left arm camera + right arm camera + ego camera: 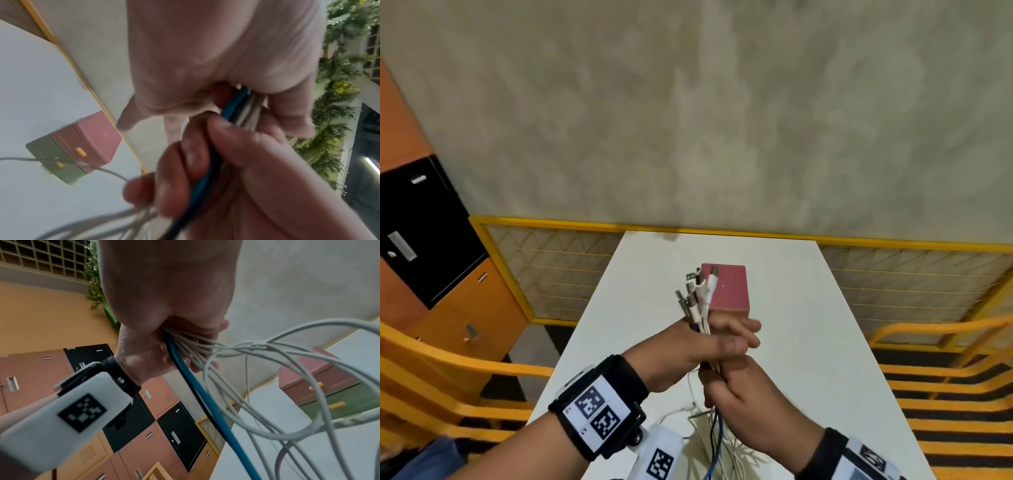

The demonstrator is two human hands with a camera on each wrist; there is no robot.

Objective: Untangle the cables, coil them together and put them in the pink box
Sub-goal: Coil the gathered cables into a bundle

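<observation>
A bundle of white cables (702, 308) with a blue cable (195, 386) and a dark one is held upright over the table. Several plugs (693, 289) stick out above my left hand (722, 339), which grips the bundle. Just below it my right hand (732, 387) grips the same bundle (232, 105). The loose ends (717, 442) hang in tangled loops (267, 363) onto the table. The pink box (727, 287) stands behind my hands, its lid down, stacked on a green box (53, 159).
The white table (808, 342) runs away from me. A yellow mesh fence (551, 270) borders its far end and left side. Orange and black lockers (431, 222) stand at the left. Orange rails (945, 394) flank the right side.
</observation>
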